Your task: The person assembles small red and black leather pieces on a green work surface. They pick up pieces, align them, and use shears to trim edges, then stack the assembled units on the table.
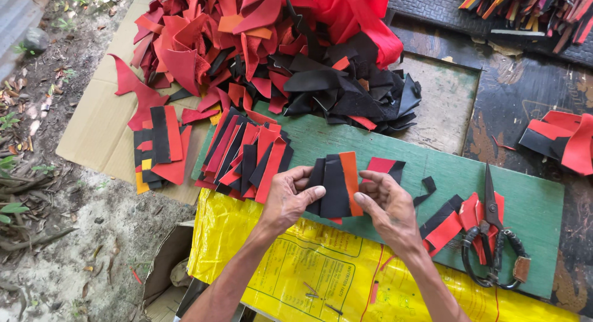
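Observation:
My left hand and my right hand together hold a small fan of cut strips, black ones with an orange one on the right, just above a green board. The left thumb lies across the black strips; the right fingers pinch the lower right edge. A row of red and black strips lies on the board left of my hands. Black scissors rest on red and black pieces at the right.
A big heap of red and black scraps lies behind the board on cardboard. A yellow sack covers the near side. More scraps lie at the right edge and top right. Bare dirt is at the left.

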